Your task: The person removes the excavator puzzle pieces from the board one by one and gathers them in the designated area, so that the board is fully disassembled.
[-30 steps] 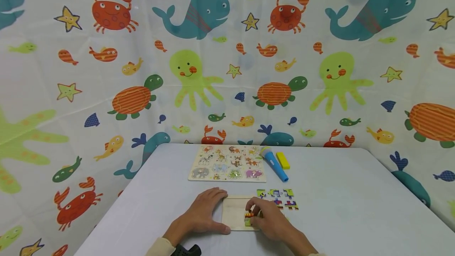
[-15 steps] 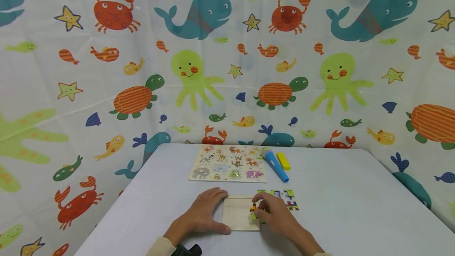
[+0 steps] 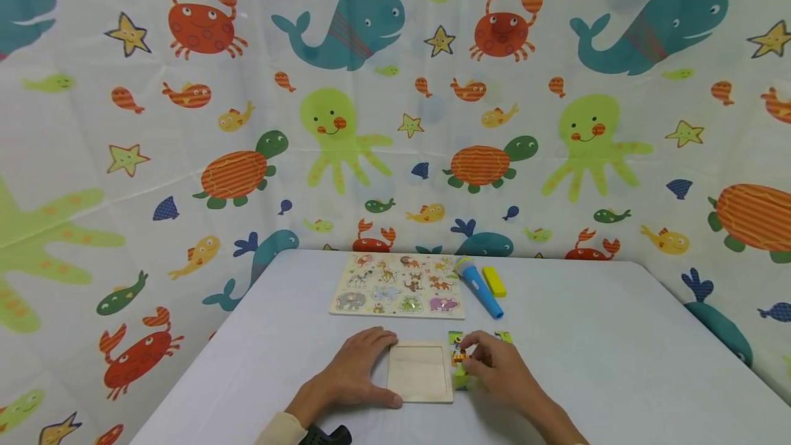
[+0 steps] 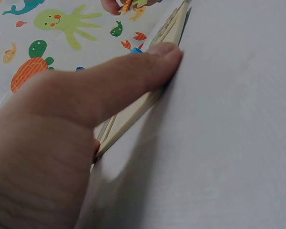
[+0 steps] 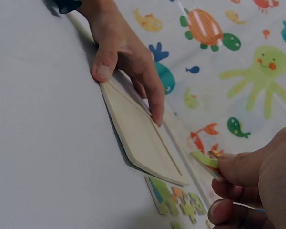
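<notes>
My left hand (image 3: 352, 371) holds the left side of a small pale wooden puzzle tray (image 3: 420, 375), thumb at its near corner and fingers at its far corner. In the right wrist view, the tray's recess (image 5: 138, 129) is bare. My right hand (image 3: 503, 369) pinches a jigsaw piece (image 5: 206, 161), green and orange, between thumb and fingertips. It is raised above the table, just right of the tray. Several loose jigsaw pieces (image 5: 164, 194) lie beside the tray's right edge, partly hidden under my right hand in the head view.
Behind the tray lies a larger wooden animal puzzle board (image 3: 395, 287). To its right are a blue toy microphone (image 3: 482, 290) and a yellow block (image 3: 494, 281). A white cloth (image 3: 605, 335) covers the table, and a sea-animal curtain (image 3: 395, 122) hangs behind.
My right hand has lifted the jigsaw piece from the tray's right side and carried it rightward over the loose pieces. The left hand stays at the tray.
</notes>
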### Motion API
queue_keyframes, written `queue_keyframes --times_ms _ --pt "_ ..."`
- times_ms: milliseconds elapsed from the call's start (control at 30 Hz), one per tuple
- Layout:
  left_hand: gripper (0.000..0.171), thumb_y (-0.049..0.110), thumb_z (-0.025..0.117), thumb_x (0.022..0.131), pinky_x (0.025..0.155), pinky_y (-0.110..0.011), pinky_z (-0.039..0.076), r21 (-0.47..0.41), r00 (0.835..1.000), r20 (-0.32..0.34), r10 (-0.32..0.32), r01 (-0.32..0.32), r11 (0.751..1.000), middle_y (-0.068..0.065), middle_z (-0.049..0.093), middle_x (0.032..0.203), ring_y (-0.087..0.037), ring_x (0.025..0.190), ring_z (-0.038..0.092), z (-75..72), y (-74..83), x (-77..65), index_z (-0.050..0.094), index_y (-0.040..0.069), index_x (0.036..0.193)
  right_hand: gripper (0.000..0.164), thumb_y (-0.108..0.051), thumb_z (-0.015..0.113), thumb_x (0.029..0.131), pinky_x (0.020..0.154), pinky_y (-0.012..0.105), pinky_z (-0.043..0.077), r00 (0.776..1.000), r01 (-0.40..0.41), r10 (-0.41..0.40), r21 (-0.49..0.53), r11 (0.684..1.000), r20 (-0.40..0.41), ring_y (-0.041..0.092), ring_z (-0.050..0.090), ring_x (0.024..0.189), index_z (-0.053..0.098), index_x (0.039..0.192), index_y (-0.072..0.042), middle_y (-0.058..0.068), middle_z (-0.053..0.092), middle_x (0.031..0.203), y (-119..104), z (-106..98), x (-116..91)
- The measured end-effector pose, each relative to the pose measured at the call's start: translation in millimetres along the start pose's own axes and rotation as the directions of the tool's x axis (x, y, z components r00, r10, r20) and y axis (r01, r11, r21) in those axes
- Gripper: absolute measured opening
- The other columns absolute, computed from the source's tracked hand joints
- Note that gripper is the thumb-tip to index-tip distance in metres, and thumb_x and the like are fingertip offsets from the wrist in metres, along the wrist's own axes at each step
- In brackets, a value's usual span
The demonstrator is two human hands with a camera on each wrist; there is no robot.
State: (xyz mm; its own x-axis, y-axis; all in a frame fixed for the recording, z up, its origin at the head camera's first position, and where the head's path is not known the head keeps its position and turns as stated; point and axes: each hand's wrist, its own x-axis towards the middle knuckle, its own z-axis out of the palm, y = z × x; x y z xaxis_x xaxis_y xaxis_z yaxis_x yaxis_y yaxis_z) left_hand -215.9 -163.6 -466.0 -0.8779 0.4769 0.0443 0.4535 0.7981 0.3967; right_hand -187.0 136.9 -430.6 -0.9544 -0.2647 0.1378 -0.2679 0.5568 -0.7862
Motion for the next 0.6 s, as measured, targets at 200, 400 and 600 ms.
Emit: queue_keyframes --times_ms 200,400,600 --pt "0.105 0.084 0.069 0.068 0.120 -0.060 0.027 0.004 1.000 -0.003 0.003 -0.003 1.000 0.001 0.047 0.153 -0.030 0.147 0.034 0.3 0.0 -0.5 0.048 0.020 0.149 0.020 -0.007 0.071 0.094 0.056 0.022 0.050 1.000 -0.017 0.017 0.001 1.000 -0.021 0.017 0.057 0.070 0.066 0.113 -0.007 -0.001 0.062 0.080 5 -9 -4" --pt "0.104 0.083 0.069 0.068 0.120 -0.060 0.027 0.002 1.000 -0.006 0.000 0.000 1.000 0.000 0.047 0.153 -0.030 0.147 0.035 0.1 0.4 -1.0 0.049 0.020 0.149 0.019 -0.007 0.069 0.095 0.055 0.023 0.050 0.999 -0.037 0.037 0.015 0.999 -0.032 0.017 0.058 0.069 0.066 0.114 -0.006 0.000 0.063 0.079 8 -15 -10" --pt "0.105 0.084 0.068 0.068 0.120 -0.060 0.028 0.006 1.000 0.001 0.000 0.000 1.000 0.000 0.046 0.153 -0.030 0.147 0.035 -0.6 0.9 -0.5 0.049 0.020 0.149 0.020 -0.005 0.069 0.095 0.053 0.024 0.051 0.996 -0.066 0.068 0.032 0.997 -0.058 0.020 0.058 0.066 0.066 0.114 -0.006 0.003 0.062 0.078 13 -22 -12"
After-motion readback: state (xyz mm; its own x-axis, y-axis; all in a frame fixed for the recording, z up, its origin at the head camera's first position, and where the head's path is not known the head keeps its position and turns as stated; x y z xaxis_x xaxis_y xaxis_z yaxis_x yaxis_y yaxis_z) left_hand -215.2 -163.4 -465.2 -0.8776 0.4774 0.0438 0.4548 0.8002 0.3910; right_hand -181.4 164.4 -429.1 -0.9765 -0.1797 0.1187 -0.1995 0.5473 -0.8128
